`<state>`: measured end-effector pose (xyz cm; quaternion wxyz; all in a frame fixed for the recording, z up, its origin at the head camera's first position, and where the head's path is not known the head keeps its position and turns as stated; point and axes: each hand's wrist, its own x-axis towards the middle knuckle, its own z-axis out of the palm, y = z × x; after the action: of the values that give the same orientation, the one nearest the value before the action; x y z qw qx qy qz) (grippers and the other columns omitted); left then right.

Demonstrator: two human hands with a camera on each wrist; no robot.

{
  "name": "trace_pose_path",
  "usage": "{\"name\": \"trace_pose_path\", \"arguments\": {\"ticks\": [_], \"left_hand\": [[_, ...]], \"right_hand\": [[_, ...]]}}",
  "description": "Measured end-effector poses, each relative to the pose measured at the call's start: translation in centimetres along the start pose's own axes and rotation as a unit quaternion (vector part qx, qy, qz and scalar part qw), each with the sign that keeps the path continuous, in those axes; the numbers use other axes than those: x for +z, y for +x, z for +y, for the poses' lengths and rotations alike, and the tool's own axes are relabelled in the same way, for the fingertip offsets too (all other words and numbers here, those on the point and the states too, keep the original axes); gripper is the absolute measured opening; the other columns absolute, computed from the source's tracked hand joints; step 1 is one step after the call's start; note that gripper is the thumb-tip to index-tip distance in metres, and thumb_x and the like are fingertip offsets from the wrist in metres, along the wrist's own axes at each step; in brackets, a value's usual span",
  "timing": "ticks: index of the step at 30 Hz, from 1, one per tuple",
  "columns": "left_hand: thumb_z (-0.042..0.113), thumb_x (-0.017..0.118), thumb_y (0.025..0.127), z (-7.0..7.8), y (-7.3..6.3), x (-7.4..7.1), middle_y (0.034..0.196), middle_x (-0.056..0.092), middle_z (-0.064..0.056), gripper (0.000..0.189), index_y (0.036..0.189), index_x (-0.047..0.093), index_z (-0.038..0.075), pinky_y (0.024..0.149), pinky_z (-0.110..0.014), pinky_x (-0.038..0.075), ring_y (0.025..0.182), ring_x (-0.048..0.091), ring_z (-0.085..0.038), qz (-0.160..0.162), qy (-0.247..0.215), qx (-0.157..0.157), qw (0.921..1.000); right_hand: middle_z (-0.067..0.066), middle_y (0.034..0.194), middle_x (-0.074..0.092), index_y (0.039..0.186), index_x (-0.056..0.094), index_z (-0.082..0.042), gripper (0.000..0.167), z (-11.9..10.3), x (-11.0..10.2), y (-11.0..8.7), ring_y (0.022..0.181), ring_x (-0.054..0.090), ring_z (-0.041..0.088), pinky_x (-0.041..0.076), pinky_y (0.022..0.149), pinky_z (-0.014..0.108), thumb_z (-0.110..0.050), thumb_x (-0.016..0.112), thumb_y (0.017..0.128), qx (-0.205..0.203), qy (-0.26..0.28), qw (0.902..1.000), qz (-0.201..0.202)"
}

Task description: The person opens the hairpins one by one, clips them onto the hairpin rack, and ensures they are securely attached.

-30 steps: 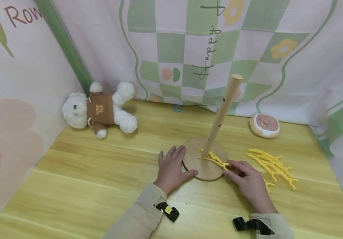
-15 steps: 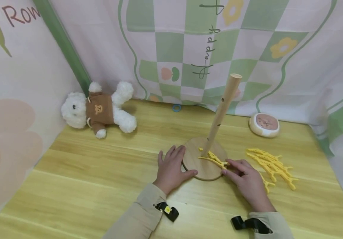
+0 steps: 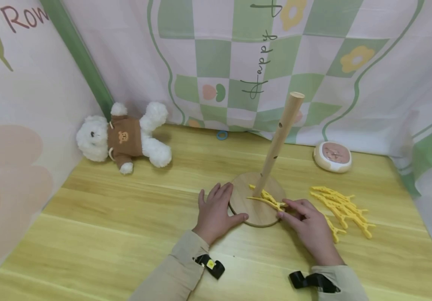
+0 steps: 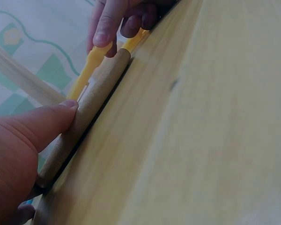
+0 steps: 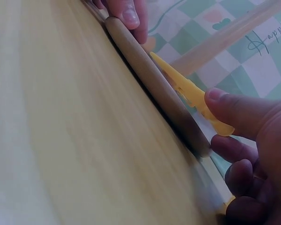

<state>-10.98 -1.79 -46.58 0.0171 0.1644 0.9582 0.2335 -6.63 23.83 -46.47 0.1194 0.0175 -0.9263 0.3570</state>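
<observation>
Lower centre of frame, we see L hand [image 3: 216, 215] on round base [image 3: 259, 218], thumb spread from fingers; R hand [image 3: 308, 223] pinches yellow pc [image 5: 191, 93] btwn thumb + forefinger, over base nr foot of wooden post [image 3: 274, 150]. We note spare pcs [image 3: 345, 208] right, plush toy [image 3: 125, 136] left.

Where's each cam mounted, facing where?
Head: worn on head, faces forward and down at the round base; left hand, right hand and sleeves show.
Left wrist: worn there, looks past the round base toward the right hand; own thumb nearest.
Right wrist: worn there, looks toward the left hand; own fingers nearest.
Both wrist views share the yellow piece.
</observation>
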Motion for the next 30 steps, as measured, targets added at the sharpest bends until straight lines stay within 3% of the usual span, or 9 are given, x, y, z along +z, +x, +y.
{"name": "trace_pose_path", "arguments": {"ticks": [20, 30], "left_hand": [[0.068, 0.068, 0.082, -0.4, 0.1, 0.4, 0.160, 0.038, -0.002, 0.098, 0.156, 0.037, 0.012, 0.116, -0.066, 0.010, 0.149, 0.028, -0.028, 0.003, 0.008, 0.001, 1.0000], [0.069, 0.068, 0.082, -0.4, 0.1, 0.5, 0.161, 0.036, -0.002, 0.099, 0.157, 0.036, 0.013, 0.117, -0.066, 0.008, 0.150, 0.027, -0.028, 0.004, 0.003, 0.002, 1.0000]], "right_hand": [[0.001, 0.103, 0.065, 0.122, 0.074, -0.011, 0.040, -0.6, 0.5, 0.6, 0.073, 0.050, 0.009, 0.043, 0.060, 0.024, -0.028, 0.081, 0.087, 0.009, -0.009, 0.9998, -0.014], [0.004, 0.100, 0.066, 0.117, 0.076, -0.009, 0.036, -0.9, 1.2, 1.1, 0.071, 0.050, 0.007, 0.042, 0.059, 0.024, -0.021, 0.082, 0.085, -0.015, 0.007, 0.9998, -0.006]]}}
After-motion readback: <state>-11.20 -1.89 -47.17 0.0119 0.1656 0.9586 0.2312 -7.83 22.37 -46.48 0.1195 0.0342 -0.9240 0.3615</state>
